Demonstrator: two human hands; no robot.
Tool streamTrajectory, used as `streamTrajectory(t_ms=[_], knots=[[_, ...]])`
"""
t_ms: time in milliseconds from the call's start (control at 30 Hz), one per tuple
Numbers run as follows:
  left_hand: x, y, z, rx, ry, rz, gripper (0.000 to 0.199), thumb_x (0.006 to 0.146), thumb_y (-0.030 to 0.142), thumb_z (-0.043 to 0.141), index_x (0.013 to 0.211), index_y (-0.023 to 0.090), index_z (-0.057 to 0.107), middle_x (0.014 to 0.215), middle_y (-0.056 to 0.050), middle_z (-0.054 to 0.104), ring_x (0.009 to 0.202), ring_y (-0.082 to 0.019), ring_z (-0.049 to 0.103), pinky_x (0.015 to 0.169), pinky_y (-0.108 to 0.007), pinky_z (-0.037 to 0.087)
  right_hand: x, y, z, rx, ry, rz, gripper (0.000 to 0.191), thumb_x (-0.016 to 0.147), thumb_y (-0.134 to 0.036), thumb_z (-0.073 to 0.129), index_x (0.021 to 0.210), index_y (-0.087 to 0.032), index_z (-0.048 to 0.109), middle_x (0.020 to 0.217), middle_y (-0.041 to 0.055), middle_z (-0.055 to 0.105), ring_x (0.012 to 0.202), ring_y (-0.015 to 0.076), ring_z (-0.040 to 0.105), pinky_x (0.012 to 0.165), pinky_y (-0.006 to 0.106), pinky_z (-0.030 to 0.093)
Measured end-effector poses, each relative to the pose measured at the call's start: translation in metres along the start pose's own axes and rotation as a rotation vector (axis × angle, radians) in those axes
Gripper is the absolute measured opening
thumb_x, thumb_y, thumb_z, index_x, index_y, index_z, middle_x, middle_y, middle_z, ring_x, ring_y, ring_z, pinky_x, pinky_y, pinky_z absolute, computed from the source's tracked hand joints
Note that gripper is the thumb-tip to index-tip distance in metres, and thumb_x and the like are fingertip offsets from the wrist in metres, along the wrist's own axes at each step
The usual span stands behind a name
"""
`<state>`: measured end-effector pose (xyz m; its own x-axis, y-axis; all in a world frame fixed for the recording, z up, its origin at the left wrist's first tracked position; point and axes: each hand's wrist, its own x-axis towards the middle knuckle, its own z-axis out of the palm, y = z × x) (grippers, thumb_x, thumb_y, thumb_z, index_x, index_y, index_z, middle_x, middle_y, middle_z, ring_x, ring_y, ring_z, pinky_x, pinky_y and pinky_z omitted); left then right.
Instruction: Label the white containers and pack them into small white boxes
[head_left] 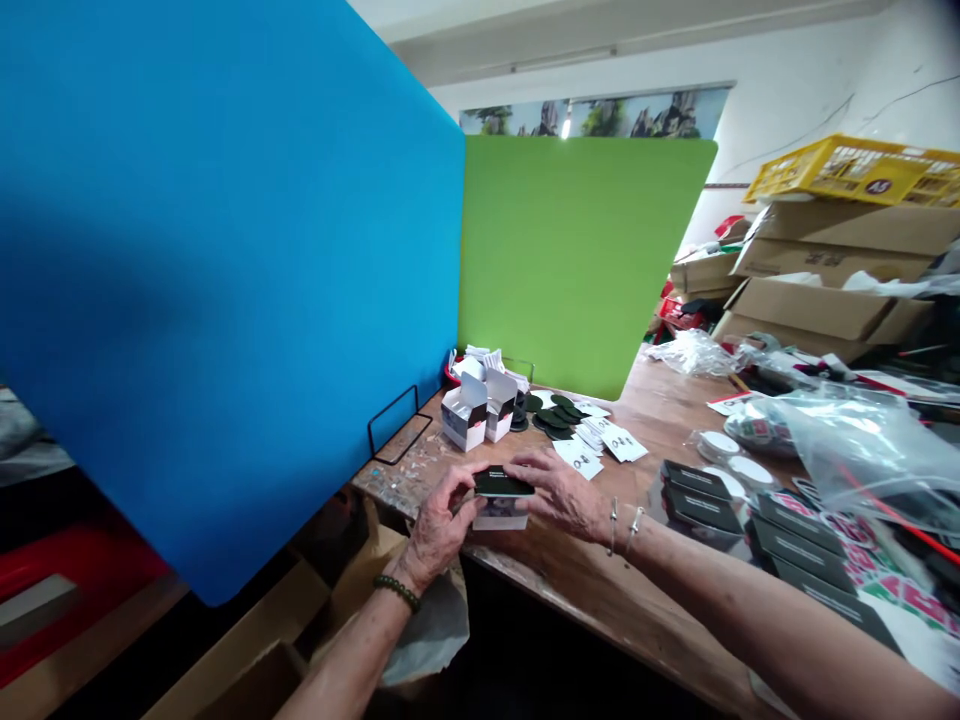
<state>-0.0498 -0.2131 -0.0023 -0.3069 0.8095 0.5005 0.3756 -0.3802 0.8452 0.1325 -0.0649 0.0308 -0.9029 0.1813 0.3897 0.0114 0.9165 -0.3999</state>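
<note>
A small box with a black top [504, 482] and white lower side sits at the table's front edge. My left hand [442, 518] grips its left side, thumb and fingers on the black top's edge. My right hand [559, 490] lies against its right side, fingers bent over the top. Behind it stand two open white boxes [465, 415]. Right of those lie several dark green round pieces [553, 415] and white printed cards [592, 440].
Black-topped boxes [697, 500] stand in rows at the right, near white discs [718, 445] and plastic bags [862, 445]. A blue panel [247, 250] and a green panel [570, 250] rise behind. A cardboard box [255, 640] is below left of the wooden table [592, 580].
</note>
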Motion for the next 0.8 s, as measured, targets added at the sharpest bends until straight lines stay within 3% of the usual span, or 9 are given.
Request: streamTrajectory(t_ms=[100,200,333,533,667,800], knots=[[-0.002,0.006,0.001,0.002,-0.016,-0.022,0.018,0.085,0.028,0.065,0.098,0.021,0.055,0.128,-0.012,0.064,0.122,-0.024,0.060,0.105,-0.042,0.049,-0.011,-0.005,-0.005,-0.074,-0.037,0.004,0.056,0.098,-0.049,0.051,0.143,-0.017,0.050,0.143,0.0192,0.048,0.130,0.0298,0.046,0.110,0.051,0.038],[-0.001,0.010,-0.001,0.137,-0.065,0.033,0.023,0.085,0.029,0.066,0.105,0.021,0.059,0.127,-0.011,0.064,0.121,-0.024,0.060,0.106,-0.042,0.047,-0.012,-0.008,0.001,-0.025,0.009,0.045,0.055,0.100,-0.049,0.044,0.140,-0.012,0.054,0.141,0.0215,0.051,0.129,0.0295,0.049,0.109,0.048,0.041],[0.003,0.012,-0.002,0.296,-0.060,0.134,0.022,0.089,0.028,0.060,0.109,0.022,0.064,0.122,-0.010,0.065,0.118,-0.024,0.059,0.105,-0.043,0.046,-0.007,-0.007,0.006,0.029,0.079,0.058,0.047,0.099,-0.049,0.049,0.133,-0.019,0.062,0.134,0.0166,0.059,0.122,0.0293,0.056,0.106,0.048,0.044],[0.010,0.011,-0.002,0.343,-0.097,0.167,0.026,0.094,0.028,0.053,0.116,0.025,0.068,0.114,-0.007,0.064,0.110,-0.021,0.060,0.101,-0.039,0.050,0.001,-0.008,-0.005,0.158,0.036,0.130,0.038,0.097,-0.044,0.054,0.125,-0.022,0.069,0.127,0.0117,0.063,0.114,0.0265,0.060,0.100,0.041,0.047],[0.009,0.010,-0.003,0.379,-0.105,0.172,0.026,0.095,0.028,0.052,0.113,0.026,0.071,0.117,-0.008,0.061,0.113,-0.021,0.061,0.103,-0.038,0.050,0.004,-0.010,-0.011,0.132,-0.009,0.075,0.036,0.100,-0.039,0.050,0.125,-0.019,0.067,0.122,0.0117,0.063,0.108,0.0232,0.060,0.096,0.037,0.048],[0.005,0.005,-0.005,0.410,-0.154,0.187,0.029,0.096,0.028,0.050,0.117,0.025,0.070,0.127,-0.009,0.060,0.120,-0.022,0.058,0.106,-0.040,0.048,-0.002,-0.014,0.001,-0.033,-0.005,0.008,0.037,0.100,-0.029,0.049,0.131,-0.013,0.060,0.126,0.0163,0.058,0.114,0.0261,0.054,0.101,0.043,0.045]])
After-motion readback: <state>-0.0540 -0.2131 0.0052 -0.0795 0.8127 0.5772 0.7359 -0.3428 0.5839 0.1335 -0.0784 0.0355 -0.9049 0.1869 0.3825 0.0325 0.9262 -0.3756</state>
